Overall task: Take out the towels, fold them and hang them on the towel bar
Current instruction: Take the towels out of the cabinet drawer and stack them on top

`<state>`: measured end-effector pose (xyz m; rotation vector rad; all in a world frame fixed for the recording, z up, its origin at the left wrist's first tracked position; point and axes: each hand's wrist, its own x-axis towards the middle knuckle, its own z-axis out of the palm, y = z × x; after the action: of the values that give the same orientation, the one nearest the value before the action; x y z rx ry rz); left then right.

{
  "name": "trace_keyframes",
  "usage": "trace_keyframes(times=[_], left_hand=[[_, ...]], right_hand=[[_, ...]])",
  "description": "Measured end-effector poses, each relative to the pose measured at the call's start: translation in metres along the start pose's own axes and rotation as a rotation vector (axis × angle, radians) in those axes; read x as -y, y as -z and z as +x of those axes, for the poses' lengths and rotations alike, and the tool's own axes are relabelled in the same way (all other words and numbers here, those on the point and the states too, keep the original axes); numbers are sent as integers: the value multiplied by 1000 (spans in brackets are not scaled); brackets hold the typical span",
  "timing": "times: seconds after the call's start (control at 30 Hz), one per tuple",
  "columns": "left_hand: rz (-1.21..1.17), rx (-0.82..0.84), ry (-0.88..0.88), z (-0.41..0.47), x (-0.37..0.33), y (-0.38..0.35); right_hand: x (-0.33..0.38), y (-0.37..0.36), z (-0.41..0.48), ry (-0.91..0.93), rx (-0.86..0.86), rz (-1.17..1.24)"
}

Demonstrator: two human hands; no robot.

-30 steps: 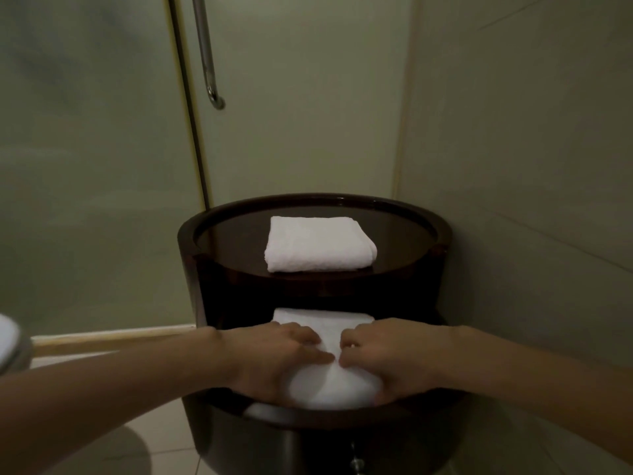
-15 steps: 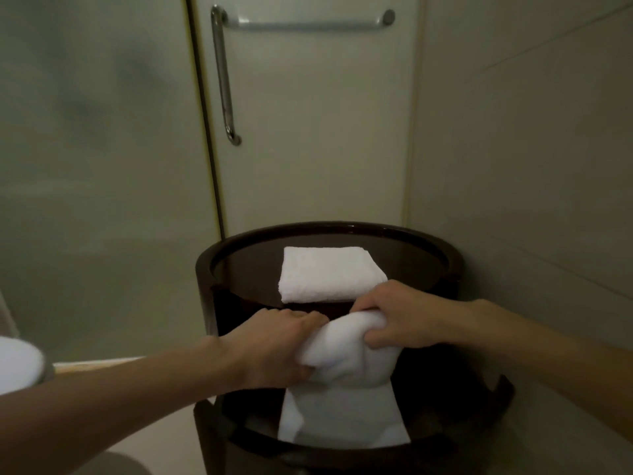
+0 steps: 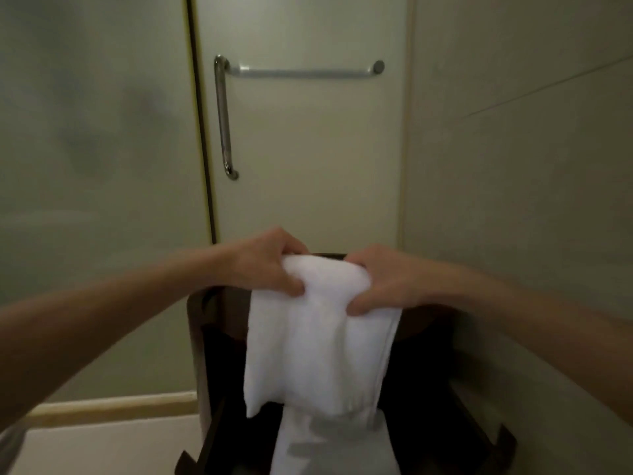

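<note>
Both hands grip one white towel by its upper edge. The left hand has its fingers curled over the top and its thumb pressed into the front face; the right hand pinches the opposite corner the same way. The towel spans the short gap between the two grips and hangs straight down below them as a soft, thick, folded slab with a rounded lower left corner. Directly beneath the hanging end lies a second white cloth; whether it joins the held piece cannot be told. Count: two hands, two visible white cloth masses, one stand, two metal bars. The stand is dark, glossy wood with a curved rim, sitting behind and below the grip. Well above the grip, a horizontal brushed-metal towel bar is fixed to a pale panel, bare. A vertical metal handle hangs from its left end. Frosted glass stands left of the grip, a smooth wall right.
</note>
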<state>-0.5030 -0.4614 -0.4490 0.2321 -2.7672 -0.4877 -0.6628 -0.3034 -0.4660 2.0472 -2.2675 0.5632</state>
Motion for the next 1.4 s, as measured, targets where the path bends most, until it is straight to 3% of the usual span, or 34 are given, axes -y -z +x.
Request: trace_keyframes(times=[0.2, 0.4, 0.5, 0.63, 0.77, 0.97, 1.17, 1.4], left_hand=[[185, -169, -22, 42, -4, 58], [396, -486, -44, 80, 6, 67], [560, -534, -8, 91, 20, 41], [640, -301, 47, 76, 50, -30], [497, -61, 90, 44, 70, -87], [414, -81, -23, 29, 64, -74], [563, 118, 40, 38, 63, -85], [614, 89, 46, 35, 66, -101]], right_hand=[[-11, 53, 54, -12, -149, 60], [-28, 65, 100, -2, -520, -66], [-37, 37, 105, -30, -643, -165], [-52, -28, 88, 29, -489, -432], [-62, -80, 58, 179, -266, -536], [-61, -71, 47, 102, -183, -377], [-63, -85, 39, 120, -82, -429], [-67, -99, 33, 94, -38, -386]])
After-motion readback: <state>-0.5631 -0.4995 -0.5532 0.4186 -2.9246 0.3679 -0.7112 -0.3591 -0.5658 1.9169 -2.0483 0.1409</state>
